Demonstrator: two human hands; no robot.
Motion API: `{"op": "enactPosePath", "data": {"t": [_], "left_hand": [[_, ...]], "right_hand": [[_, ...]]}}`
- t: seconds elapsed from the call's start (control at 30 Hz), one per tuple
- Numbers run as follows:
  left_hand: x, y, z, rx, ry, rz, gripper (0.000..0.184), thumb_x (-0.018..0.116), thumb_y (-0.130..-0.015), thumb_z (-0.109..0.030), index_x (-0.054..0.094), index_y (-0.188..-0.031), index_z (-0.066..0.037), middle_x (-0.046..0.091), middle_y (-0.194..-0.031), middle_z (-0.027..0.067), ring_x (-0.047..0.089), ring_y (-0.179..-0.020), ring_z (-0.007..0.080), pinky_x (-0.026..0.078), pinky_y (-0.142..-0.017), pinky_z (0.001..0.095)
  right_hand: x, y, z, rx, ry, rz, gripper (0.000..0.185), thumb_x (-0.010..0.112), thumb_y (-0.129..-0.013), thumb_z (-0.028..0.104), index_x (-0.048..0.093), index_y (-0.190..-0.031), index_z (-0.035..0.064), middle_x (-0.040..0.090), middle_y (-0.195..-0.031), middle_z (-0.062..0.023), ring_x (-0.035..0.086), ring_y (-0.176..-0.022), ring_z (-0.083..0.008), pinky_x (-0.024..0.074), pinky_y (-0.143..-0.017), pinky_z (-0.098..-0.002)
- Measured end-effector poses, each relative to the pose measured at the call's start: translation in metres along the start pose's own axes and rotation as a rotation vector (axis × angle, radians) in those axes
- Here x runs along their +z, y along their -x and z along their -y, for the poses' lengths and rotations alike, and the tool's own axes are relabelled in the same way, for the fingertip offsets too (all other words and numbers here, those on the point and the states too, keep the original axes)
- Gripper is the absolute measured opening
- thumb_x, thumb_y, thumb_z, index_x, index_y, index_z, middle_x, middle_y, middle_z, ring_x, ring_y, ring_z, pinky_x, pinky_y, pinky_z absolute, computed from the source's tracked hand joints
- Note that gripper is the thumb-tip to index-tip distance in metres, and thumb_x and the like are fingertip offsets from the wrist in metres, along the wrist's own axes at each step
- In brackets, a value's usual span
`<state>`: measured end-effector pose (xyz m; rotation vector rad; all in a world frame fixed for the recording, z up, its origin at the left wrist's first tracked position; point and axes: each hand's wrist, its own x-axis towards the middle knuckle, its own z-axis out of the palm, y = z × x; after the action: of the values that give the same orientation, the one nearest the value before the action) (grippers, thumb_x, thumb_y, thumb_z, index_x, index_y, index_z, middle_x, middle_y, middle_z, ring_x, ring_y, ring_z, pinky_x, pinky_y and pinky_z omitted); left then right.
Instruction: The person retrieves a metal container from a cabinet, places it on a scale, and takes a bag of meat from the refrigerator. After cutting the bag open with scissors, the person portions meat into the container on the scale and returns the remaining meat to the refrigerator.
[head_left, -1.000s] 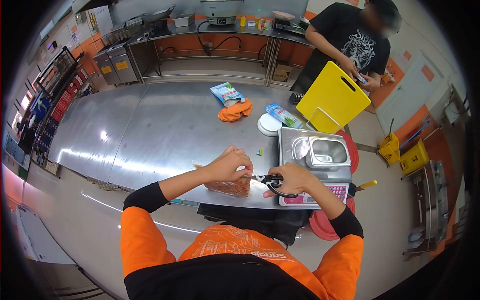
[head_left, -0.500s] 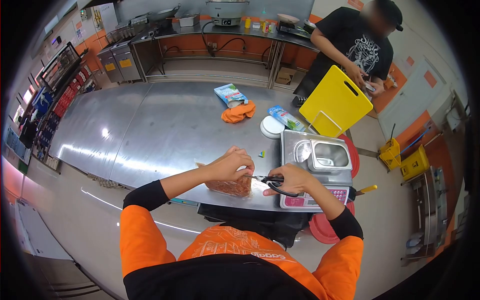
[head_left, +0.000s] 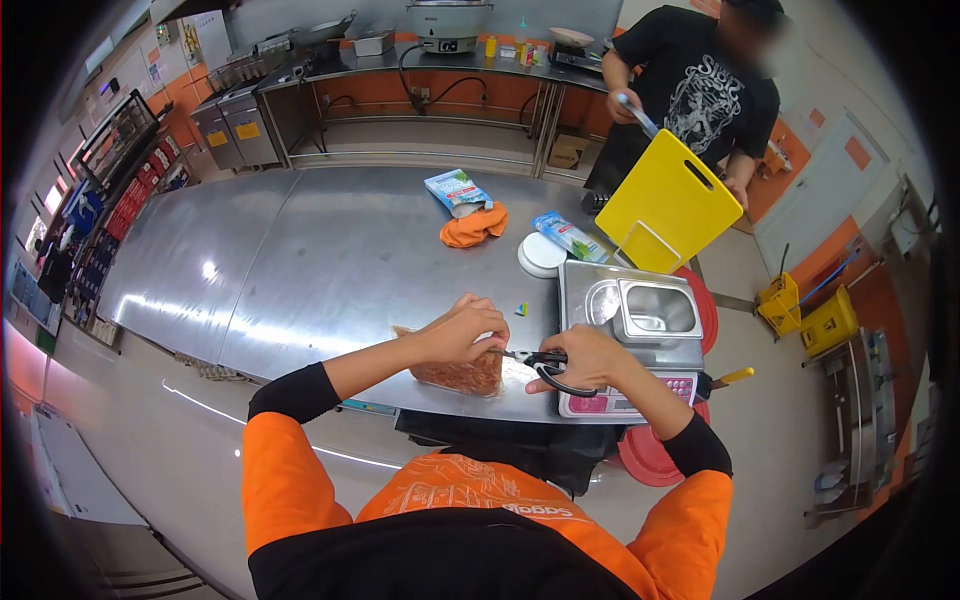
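Observation:
A clear bag with reddish-brown contents [head_left: 458, 372] rests near the front edge of the steel table [head_left: 330, 260]. My left hand [head_left: 468, 328] is closed on the bag's upper edge. In my right hand [head_left: 588, 362] are black-handled scissors [head_left: 562, 376], their blades pointing left at the bag's top, close to my left fingertips. How far the blades are apart is too small to tell. Beside my right hand stands a scale [head_left: 630, 393] with a pink keypad, bearing a steel container [head_left: 660, 308]. A small blue, green and yellow scrap [head_left: 522, 310] lies behind the scissors.
Farther back lie a blue-white packet [head_left: 456, 190], an orange cloth [head_left: 474, 226], a white round lid [head_left: 541, 254] and another packet [head_left: 568, 236]. A yellow cutting board [head_left: 668, 205] stands in a rack at the back right. Behind it is a person [head_left: 700, 95] in black.
The other person has shifted, their hands now apart, one raised with a light-coloured object and one beside the yellow board. My hands, the scissors and the bag look nearly unchanged.

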<state>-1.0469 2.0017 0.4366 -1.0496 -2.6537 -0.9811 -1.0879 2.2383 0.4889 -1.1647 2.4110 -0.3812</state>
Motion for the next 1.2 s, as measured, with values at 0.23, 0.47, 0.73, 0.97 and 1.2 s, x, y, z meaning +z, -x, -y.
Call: {"op": "enactPosePath", "data": {"t": [0.23, 0.47, 0.73, 0.97, 1.2], "left_hand": [[0.002, 0.000, 0.003, -0.014, -0.020, -0.001, 0.006, 0.059, -0.080, -0.016, 0.060, -0.081, -0.010, 0.061, -0.081, -0.0001, 0.051, -0.085, 0.0182, 0.032, -0.085, 0.0341], [-0.013, -0.005, -0.007, -0.161, -0.108, 0.112, 0.021, 0.061, -0.081, -0.031, 0.063, -0.077, -0.010, 0.061, -0.074, 0.0002, 0.053, -0.083, 0.0175, 0.033, -0.083, 0.0339], [-0.001, -0.019, -0.001, -0.160, -0.143, 0.211, 0.021, 0.060, -0.081, -0.032, 0.064, -0.076, -0.011, 0.060, -0.068, -0.0008, 0.054, -0.078, 0.0170, 0.034, -0.081, 0.0328], [0.007, -0.021, 0.000, -0.125, -0.025, 0.265, 0.011, 0.057, -0.083, -0.022, 0.064, -0.083, -0.014, 0.060, -0.075, -0.0034, 0.055, -0.080, 0.0144, 0.033, -0.084, 0.0329], [0.007, -0.023, -0.005, -0.066, -0.048, 0.280, 0.010, 0.058, -0.083, -0.022, 0.063, -0.083, -0.014, 0.061, -0.081, -0.0041, 0.054, -0.083, 0.0135, 0.033, -0.084, 0.0338]], "right_hand": [[-0.004, -0.004, 0.005, 0.033, 0.026, 0.026, 0.072, 0.066, -0.055, 0.069, 0.067, -0.085, 0.0036, 0.062, -0.067, -0.0155, 0.061, -0.066, -0.0334, 0.0482, -0.064, -0.0389], [-0.001, 0.000, 0.007, 0.037, 0.101, -0.038, 0.071, 0.066, -0.056, 0.069, 0.066, -0.088, 0.0054, 0.062, -0.066, -0.0156, 0.061, -0.067, -0.0354, 0.0488, -0.065, -0.0413], [0.003, 0.015, 0.002, 0.102, 0.107, -0.036, 0.074, 0.064, -0.056, 0.070, 0.064, -0.092, 0.0060, 0.063, -0.071, -0.0166, 0.062, -0.072, -0.0348, 0.0484, -0.067, -0.0417], [0.004, 0.032, -0.021, 0.178, -0.001, 0.072, 0.084, 0.063, -0.053, 0.075, 0.062, -0.096, 0.0034, 0.063, -0.078, -0.0189, 0.062, -0.079, -0.0344, 0.0488, -0.073, -0.0400], [0.002, 0.035, -0.016, 0.194, 0.026, 0.093, 0.082, 0.063, -0.053, 0.074, 0.062, -0.100, 0.0070, 0.064, -0.080, -0.0181, 0.063, -0.079, -0.0334, 0.0489, -0.073, -0.0404]]}}
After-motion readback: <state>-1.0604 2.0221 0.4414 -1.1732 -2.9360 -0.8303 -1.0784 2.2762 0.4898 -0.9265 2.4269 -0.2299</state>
